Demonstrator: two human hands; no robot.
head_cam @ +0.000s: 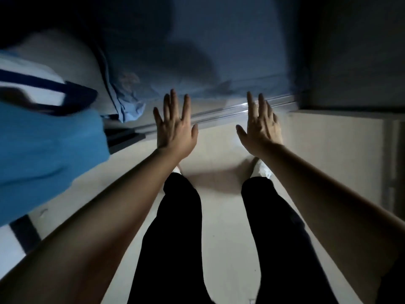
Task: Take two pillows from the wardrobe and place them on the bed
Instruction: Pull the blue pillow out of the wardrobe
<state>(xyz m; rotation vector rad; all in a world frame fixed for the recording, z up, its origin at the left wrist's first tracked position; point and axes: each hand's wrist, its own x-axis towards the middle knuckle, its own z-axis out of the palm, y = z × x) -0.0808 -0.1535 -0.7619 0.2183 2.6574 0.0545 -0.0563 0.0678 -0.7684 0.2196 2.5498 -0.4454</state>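
Both my arms stretch forward over a pale floor. My left hand (175, 128) and my right hand (259, 126) are empty, palms down, fingers spread. They hover just before the metal sliding track (219, 113) at the foot of the wardrobe (219, 51). Inside the dim wardrobe lies bulky blue bedding (131, 99), blurred, with a crumpled corner hanging near my left hand. Whether it is a pillow I cannot tell. A pale rounded bundle (61, 55) sits at the upper left. Neither hand touches anything.
Bright blue cloth (43, 150) with a white and navy-striped piece (32, 88) fills the left edge, blurred. A dark panel (350, 51) stands at the right of the opening. My black-trousered legs (175, 227) and white footwear (263, 170) stand on the floor.
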